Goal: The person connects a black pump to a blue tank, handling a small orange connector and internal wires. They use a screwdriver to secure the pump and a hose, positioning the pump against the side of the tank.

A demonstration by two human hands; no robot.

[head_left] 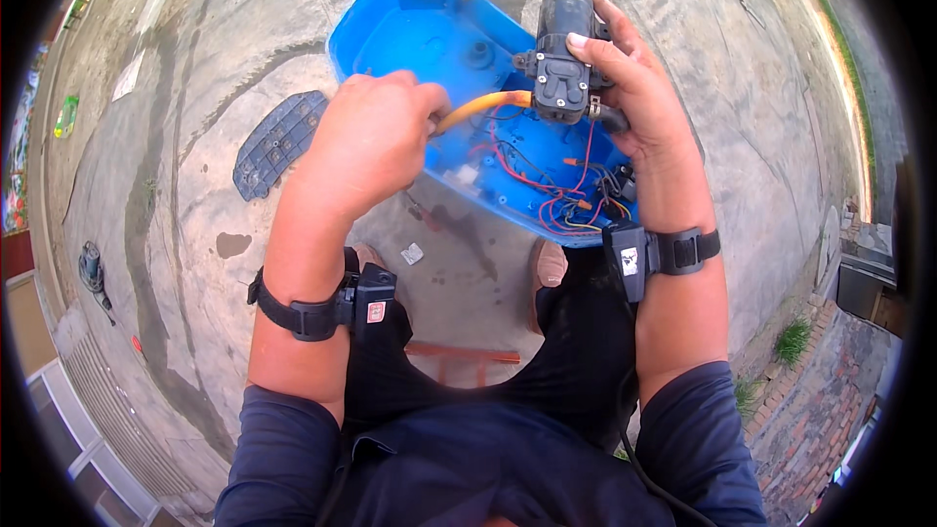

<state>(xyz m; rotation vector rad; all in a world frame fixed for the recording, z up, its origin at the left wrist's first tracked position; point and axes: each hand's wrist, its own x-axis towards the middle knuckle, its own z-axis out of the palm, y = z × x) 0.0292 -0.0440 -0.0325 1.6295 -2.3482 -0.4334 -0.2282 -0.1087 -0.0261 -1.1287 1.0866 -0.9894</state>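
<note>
My right hand (639, 83) grips a black pump (563, 59), its thumb on the casing and its fingers round the back. A yellow-orange hose (488, 105) runs from the pump's side toward my left hand (376, 137). My left hand is closed at the hose's free end; its fingertips are partly hidden and slightly blurred. Below the pump lies an open blue plastic housing (400, 24), with red, black and yellow wires (551, 190) loose inside. A short black elbow fitting (610, 117) with a metal clamp sits at the pump's lower right.
A dark ribbed plate (280, 144) lies on the concrete left of the housing. Farther left is a small motor-like device (93, 268) with a cord. My shoes (549, 263) and a reddish stool frame (464, 352) are beneath me. Bricks (820, 400) edge the right side.
</note>
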